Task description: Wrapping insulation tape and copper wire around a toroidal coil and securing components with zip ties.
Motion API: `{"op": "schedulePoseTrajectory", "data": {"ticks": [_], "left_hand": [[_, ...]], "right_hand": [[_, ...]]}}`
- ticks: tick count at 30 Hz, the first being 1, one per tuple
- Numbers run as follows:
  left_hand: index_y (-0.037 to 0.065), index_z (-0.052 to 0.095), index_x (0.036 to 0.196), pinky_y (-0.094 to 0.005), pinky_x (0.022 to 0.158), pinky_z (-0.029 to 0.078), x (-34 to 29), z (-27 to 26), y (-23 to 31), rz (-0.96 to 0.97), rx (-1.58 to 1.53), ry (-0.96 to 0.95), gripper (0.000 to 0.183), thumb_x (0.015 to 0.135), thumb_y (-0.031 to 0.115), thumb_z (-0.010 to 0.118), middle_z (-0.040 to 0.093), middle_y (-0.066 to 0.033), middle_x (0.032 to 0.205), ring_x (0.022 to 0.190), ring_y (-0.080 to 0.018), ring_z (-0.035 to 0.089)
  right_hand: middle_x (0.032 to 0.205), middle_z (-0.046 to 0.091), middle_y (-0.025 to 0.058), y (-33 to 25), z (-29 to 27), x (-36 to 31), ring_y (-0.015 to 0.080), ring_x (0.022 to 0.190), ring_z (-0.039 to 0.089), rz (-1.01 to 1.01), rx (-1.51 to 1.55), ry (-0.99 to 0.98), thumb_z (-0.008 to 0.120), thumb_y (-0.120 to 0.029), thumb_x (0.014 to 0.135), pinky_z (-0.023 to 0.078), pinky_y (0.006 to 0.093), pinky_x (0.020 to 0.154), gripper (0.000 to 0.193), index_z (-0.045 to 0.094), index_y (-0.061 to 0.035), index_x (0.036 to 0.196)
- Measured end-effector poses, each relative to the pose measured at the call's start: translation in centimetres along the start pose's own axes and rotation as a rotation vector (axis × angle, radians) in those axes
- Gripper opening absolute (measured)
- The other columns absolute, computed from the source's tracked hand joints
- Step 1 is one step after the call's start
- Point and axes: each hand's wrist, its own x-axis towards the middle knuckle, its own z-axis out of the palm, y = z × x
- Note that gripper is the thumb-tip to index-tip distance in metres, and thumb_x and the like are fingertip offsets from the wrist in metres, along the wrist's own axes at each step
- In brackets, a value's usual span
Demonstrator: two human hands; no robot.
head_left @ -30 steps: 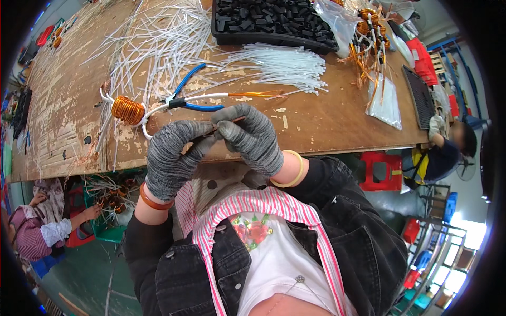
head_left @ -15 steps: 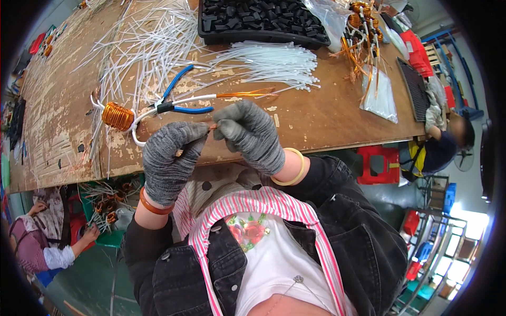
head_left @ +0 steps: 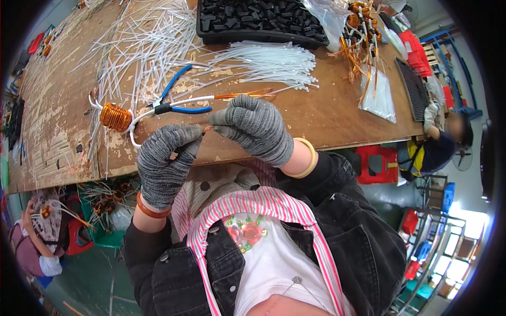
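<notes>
My left hand, in a grey knit glove, is closed with thumb and forefinger pinched. Facing it, my gloved right hand pinches too, its other fingers curled. Between both sets of fingertips shows a small copper-coloured wire end. A copper-wound ring coil lies just beyond my left hand. One of its white-sleeved leads bends down behind that hand; whether it joins the pinched wire is hidden. Another lead carries a black sleeve and ends in bare copper. Blue-handled pliers lie at this lead.
Loose white cable ties and a denser bundle of them cover the table's far part. Behind stands a black tray of small black pieces. More coils and a plastic bag lie right. Co-workers sit at both sides.
My right hand has turned, showing more of its back, and its fingertips have shifted slightly left and down. The left hand has moved slightly left. The co-worker at left now holds up a coil.
</notes>
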Motion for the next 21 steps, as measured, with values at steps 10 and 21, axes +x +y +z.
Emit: {"op": "schedulePoseTrajectory", "data": {"ticks": [10,21], "left_hand": [[0.002,0.065,0.088,-0.0265,0.068,0.049,-0.1,0.0,0.2,-0.031,-0.018,0.009,0.016,0.073,-0.001,0.068,0.065,-0.009,0.083,0.074,-0.0171,0.063],[0.002,0.066,0.087,-0.0264,0.066,0.05,0.0,0.3,-0.1,-0.074,-0.036,0.015,0.015,0.073,-0.001,0.069,0.065,-0.0088,0.081,0.072,-0.0166,0.063]], "right_hand": [[0.105,0.056,0.0126,2.1,-1.5,-1.9,0.0247,0.093,0.056,0.816,1.663,0.43,0.055,-0.027,0.086,0.046,0.0367,0.083,0.039,0.054,-0.0014,0.115],[0.112,0.055,0.0135,1.0,-0.4,-2.1,0.0341,0.116,0.048,0.846,1.777,0.262,0.055,-0.002,0.085,0.042,0.0473,0.098,0.03,0.051,-0.004,0.114]]}}
